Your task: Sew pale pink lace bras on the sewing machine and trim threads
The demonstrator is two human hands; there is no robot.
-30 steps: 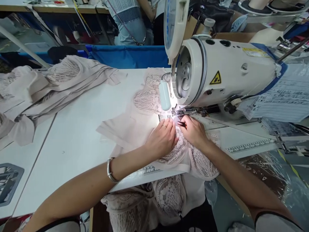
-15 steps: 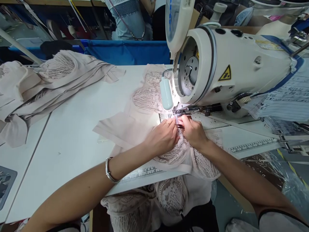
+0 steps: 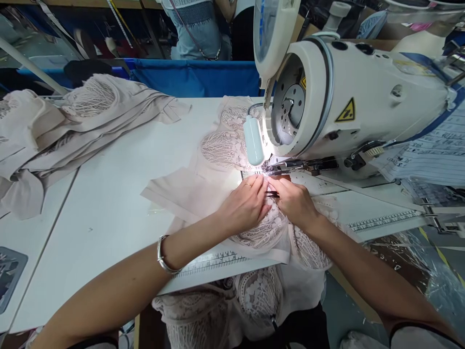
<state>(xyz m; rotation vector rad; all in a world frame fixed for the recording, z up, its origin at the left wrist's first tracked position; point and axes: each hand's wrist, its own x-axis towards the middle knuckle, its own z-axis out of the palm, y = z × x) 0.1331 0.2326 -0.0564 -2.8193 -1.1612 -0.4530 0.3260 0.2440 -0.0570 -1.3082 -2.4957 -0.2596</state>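
Close in front of the needle area of a sewing machine [image 3: 356,92], my left hand [image 3: 244,204] is closed on the edge of a beige lace bra [image 3: 263,228], with its fingertips pressed together. Beside it, almost touching, my right hand [image 3: 296,201] pinches the same edge. A small dark pointed tool [image 3: 271,194], perhaps snips or tweezers, sticks out from the right hand towards the left. The presser foot [image 3: 269,167] sits just beyond my fingertips under a bright lamp [image 3: 253,140]. More lace cups lie behind the needle, and the fabric spreads left across the table. My fingertips partly hide the seam.
A pile of beige lace garments [image 3: 90,111] lies on the table [image 3: 109,203] at the left. Further lace pieces [image 3: 218,310] hang at my lap below the front edge. Handwritten papers [image 3: 425,145] stand right of the machine. Behind a blue cloth barrier [image 3: 196,77], people are partly visible.
The view has shifted slightly, so the machine appears a little further right. Both hands stay at the fabric edge near the presser foot, and the dark tool's tip sits slightly lower.
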